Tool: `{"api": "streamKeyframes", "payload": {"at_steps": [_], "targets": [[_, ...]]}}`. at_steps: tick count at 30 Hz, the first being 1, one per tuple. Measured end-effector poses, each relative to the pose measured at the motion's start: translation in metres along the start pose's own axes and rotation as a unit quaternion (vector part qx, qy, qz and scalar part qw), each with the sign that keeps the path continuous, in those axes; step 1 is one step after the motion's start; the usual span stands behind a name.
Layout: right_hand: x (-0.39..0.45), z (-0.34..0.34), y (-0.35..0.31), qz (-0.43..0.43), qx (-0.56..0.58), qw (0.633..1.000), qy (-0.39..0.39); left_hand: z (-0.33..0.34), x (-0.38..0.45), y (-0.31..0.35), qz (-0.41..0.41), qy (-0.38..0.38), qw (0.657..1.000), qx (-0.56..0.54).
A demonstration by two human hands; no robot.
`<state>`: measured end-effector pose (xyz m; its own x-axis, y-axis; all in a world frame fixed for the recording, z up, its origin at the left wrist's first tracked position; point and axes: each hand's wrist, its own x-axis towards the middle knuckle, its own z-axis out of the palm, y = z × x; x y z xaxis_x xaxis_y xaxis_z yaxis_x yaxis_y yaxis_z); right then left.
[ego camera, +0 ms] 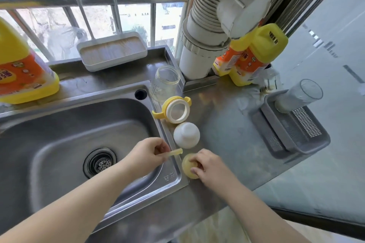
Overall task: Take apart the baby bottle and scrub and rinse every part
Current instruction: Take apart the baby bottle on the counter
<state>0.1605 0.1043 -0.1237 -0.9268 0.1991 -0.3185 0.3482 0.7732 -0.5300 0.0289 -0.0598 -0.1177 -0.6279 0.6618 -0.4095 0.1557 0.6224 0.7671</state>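
Observation:
The baby bottle lies in parts on the steel counter right of the sink. The clear bottle body (165, 82) stands upright at the back. In front of it lies the yellow collar with handles (174, 110), then the white cap (186, 134). My left hand (147, 154) pinches a short pale yellow straw piece (175, 152) over the sink's right rim. My right hand (209, 165) holds the yellowish silicone nipple (188, 164) down on the counter, fingers curled round its tip.
The steel sink (59, 144) with its drain fills the left. Yellow detergent jugs stand at far left (21, 73) and back right (254, 55). A grey drain basket (292, 130) holding a clear cup sits right. A white tray (112, 51) is behind the sink.

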Motion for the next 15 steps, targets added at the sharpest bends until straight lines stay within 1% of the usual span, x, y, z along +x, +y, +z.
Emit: {"api": "streamKeyframes", "payload": {"at_steps": [4,7,9,11,15], "targets": [[-0.006,0.0,0.004,-0.016,0.006,1.0,0.012,0.008,0.005,0.002,0.008,0.012,0.999,-0.029],[-0.008,-0.004,0.007,0.004,0.021,0.999,0.04,0.023,0.013,0.008,0.007,0.032,0.997,-0.074],[-0.008,-0.005,0.009,0.016,0.032,0.998,0.045,0.036,0.019,0.011,0.006,0.046,0.996,-0.078],[-0.008,-0.004,0.009,0.016,0.04,0.998,0.041,0.048,0.024,0.009,0.022,0.068,0.997,-0.04],[-0.008,-0.002,0.011,0.01,0.047,0.998,0.034,0.059,0.025,-0.001,0.13,0.1,0.983,0.085]]}}
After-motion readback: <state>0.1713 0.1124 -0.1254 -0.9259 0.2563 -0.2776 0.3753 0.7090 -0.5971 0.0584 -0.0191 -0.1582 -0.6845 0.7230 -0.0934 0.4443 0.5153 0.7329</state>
